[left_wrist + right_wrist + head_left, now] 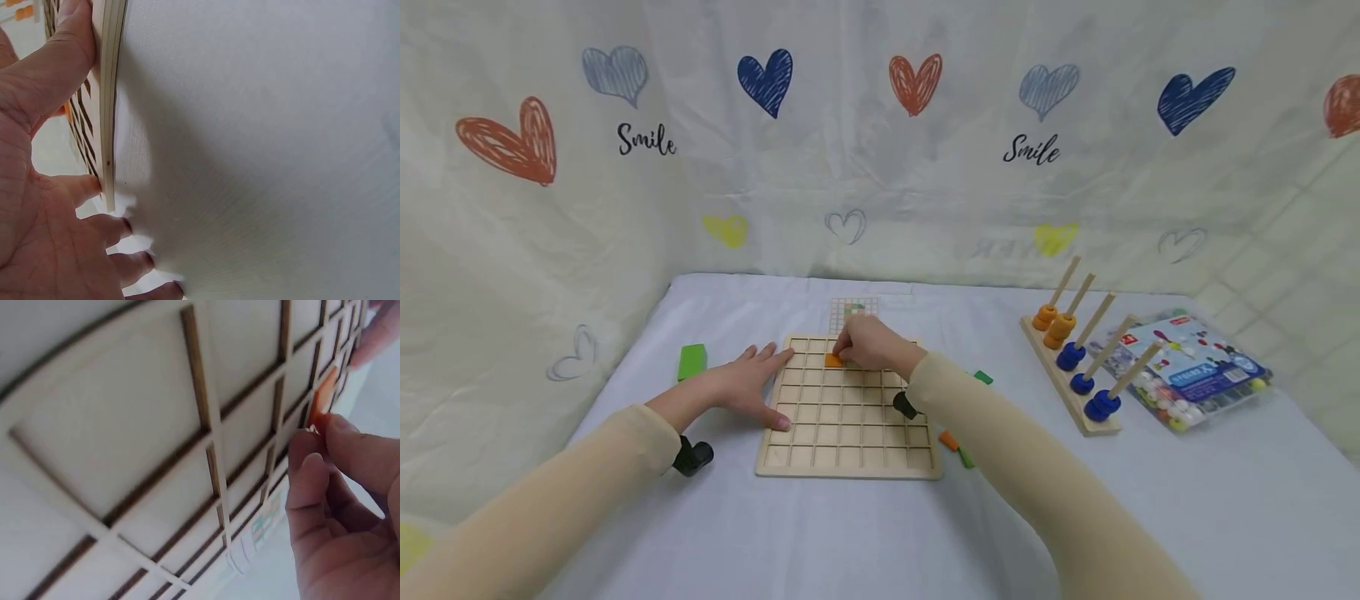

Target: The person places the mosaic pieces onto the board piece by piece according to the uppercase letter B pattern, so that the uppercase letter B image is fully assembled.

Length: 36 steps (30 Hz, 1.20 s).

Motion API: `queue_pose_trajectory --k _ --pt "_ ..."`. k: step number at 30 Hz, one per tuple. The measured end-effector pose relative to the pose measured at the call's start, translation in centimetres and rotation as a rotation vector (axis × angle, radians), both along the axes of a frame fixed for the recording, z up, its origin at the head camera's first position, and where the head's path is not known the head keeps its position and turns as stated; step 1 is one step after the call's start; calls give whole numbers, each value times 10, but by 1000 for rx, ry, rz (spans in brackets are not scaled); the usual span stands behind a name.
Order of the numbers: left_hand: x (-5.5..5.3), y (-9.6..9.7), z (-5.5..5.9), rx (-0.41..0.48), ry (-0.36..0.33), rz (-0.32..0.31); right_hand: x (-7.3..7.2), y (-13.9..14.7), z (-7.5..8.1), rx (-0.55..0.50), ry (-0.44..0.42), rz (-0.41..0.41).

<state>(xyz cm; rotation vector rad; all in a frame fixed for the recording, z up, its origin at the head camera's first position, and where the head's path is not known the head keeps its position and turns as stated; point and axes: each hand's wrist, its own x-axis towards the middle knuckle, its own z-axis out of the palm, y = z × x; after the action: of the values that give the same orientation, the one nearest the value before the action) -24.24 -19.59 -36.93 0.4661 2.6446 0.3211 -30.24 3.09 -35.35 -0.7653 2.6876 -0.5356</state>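
Observation:
A wooden grid board (848,435) with square cells lies flat on the white-covered table. My left hand (747,383) rests along its left side, fingers spread, with the thumb on the frame; in the left wrist view some fingertips touch the cloth beyond the board's edge. Over the upper part of the grid, my right hand (872,343) pinches a small orange tile (320,419) between thumb and fingers. Right by the fingertips, orange (326,390) shows in a cell; whether it is a separate tile I cannot tell. The fingers partly hide this spot.
A printed grid card (842,310) lies behind the board. Left of it is a green block (692,362). Orange (949,440) and green pieces (982,377) lie to the right, partly behind the right forearm. Farther right stand a peg stand (1078,392) with rings and a bead box (1206,367).

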Motion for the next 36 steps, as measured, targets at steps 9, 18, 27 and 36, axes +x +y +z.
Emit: queue_pose_trajectory --k 9,18,27,36 --pt "-2 1 -1 -4 0 5 4 38 9 -53 -30 15" --pt "-1 2 -1 -14 1 6 11 115 9 -51 -5 -75" --pt "1 -1 1 -18 -3 6 10 156 5 -15 -7 -134" --pt "0 1 -2 -12 3 0 11 165 -4 125 -49 -170"
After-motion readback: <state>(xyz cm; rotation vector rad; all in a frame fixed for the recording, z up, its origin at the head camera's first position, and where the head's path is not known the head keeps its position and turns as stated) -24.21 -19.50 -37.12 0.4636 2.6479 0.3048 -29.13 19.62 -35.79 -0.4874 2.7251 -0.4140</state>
